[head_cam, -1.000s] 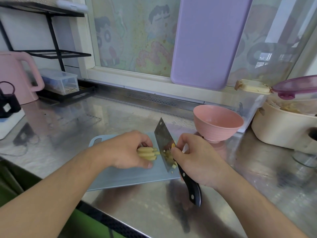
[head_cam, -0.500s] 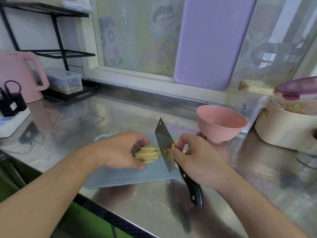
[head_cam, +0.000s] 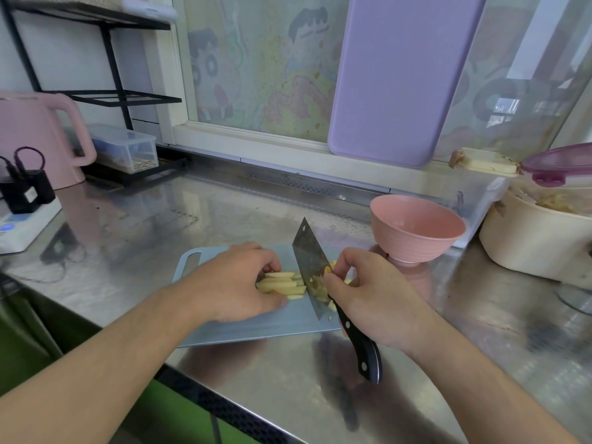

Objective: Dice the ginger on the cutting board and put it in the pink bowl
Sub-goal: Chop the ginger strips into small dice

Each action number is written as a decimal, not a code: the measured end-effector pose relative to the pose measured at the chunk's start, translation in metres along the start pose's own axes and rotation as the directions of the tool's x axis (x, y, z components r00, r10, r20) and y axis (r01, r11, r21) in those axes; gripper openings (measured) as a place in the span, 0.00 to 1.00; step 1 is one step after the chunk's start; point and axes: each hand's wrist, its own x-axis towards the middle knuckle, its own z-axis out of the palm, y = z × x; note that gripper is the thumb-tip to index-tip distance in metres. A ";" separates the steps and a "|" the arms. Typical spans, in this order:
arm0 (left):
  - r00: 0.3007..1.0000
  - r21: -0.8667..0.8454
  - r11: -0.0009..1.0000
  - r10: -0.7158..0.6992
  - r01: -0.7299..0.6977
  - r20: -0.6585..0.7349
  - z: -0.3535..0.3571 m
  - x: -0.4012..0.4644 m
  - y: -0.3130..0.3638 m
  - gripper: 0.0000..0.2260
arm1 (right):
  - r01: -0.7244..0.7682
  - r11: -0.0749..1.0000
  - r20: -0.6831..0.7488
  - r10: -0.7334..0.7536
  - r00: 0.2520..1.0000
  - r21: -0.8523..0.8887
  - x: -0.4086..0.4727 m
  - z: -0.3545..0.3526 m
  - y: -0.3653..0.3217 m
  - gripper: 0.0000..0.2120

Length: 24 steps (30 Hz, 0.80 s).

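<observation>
A pale blue cutting board (head_cam: 243,328) lies on the steel counter (head_cam: 480,331) at the centre of the frame, its handle slot toward the left. On the board, a bundle of ginger strips (head_cam: 282,285) lies side by side, their ends pointing right toward the blade. The left hand (head_cam: 234,283) rests over the left part of the bundle, fingers curled down on the strips and thumb tip against the board at their near edge, pinning them in place. The right hand (head_cam: 374,302) is closed around the cleaver (head_cam: 312,270), thumb and forefinger pinching the blade just ahead of the black riveted handle, which juts out toward the lower centre of the frame. The blade stands upright, edge down at the right end of the strips; whether it touches the board cannot be told. Small cut ginger pieces (head_cam: 320,291) lie just right of the blade, partly hidden by the right hand, and some cling to the steel. The pink bowl (head_cam: 416,232) stands on the counter right of centre, just beyond the board's far right corner, apart from both hands; no ginger is visible in the part of its interior that shows. A lilac board (head_cam: 400,78) leans against the window at upper centre. A pink kettle (head_cam: 35,139) stands at the left edge, and a cream pot (head_cam: 538,245) at the right edge.
</observation>
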 end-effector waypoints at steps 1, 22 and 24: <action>1.000 0.006 1.000 -0.001 0.001 -0.003 0.001 0.000 0.001 0.17 | -0.001 1.000 0.002 0.001 1.000 0.007 0.000 0.000 0.000 0.10; 0.977 -0.076 0.974 -0.214 0.213 0.003 -0.030 -0.005 -0.027 0.14 | -0.014 1.000 0.007 0.014 1.000 0.003 -0.002 0.002 -0.002 0.11; 0.970 0.010 0.972 -0.235 0.237 -0.064 -0.030 -0.001 -0.030 0.16 | -0.014 1.000 0.009 0.014 1.000 0.005 -0.002 0.002 -0.002 0.11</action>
